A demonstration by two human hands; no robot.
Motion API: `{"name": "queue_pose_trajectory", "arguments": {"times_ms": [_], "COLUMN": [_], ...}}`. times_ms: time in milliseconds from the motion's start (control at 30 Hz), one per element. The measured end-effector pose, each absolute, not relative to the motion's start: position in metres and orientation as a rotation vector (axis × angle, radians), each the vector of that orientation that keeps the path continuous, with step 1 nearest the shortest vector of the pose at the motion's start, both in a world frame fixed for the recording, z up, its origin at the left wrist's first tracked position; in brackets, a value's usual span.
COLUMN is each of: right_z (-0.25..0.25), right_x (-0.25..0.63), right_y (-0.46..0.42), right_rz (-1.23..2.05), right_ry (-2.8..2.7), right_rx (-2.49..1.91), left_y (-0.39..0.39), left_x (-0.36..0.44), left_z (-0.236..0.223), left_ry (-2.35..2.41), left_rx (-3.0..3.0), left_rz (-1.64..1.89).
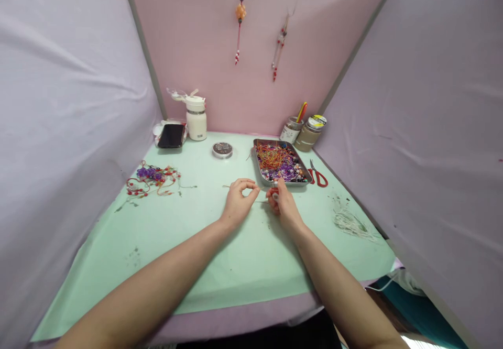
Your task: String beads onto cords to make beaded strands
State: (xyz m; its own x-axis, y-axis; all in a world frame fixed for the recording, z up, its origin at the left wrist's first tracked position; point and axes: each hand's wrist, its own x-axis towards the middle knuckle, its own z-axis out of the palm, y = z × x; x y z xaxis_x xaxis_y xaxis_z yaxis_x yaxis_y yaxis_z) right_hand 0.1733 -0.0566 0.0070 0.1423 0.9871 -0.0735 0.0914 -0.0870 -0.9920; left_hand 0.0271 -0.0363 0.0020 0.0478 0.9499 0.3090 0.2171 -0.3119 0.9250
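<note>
My left hand (240, 198) is closed in a pinch over the green tabletop, thumb and forefinger together on a thin pale cord (225, 186). One end of the cord shows left of the fingers, and a fine strand runs below them toward the other hand. Just to the right, my right hand (283, 205) is closed, its fingers curled round a small item with a whitish and reddish look, too small to name. Close beyond the right hand lies a metal tray (288, 184) of mixed beads with a tangle of orange and green cord (271, 156).
Red-handled scissors (321, 178) lie right of the tray, white cord (351, 224) nearer. Two jars (308, 137) stand behind. A spool (222, 150), white bottle (196, 121), phone (172, 135) and beaded strings (153, 177) are at left. Beaded pendants (240, 12) hang on the back wall.
</note>
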Motion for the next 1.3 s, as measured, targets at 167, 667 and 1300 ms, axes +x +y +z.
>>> {"name": "queue_pose_trajectory", "arguments": {"times_ms": [167,667,1300], "right_z": [0.018,0.015,0.028], "right_x": [0.179,0.211,0.21], "right_y": [-0.06,-0.058,-0.042], "right_rz": [1.057,0.562,0.151], "right_ry": [-1.189,-1.505,-2.242], "right_rx": [-1.308,-1.682,-1.738], "left_y": [-0.037,-0.039,-0.034], "left_x": [0.028,0.027,0.026], "left_z": [0.002,0.003,-0.003], "left_ry": [1.182,1.198,1.28], "left_rx": [1.621,1.711,1.668], "left_rz": [1.318,1.263,1.301]}}
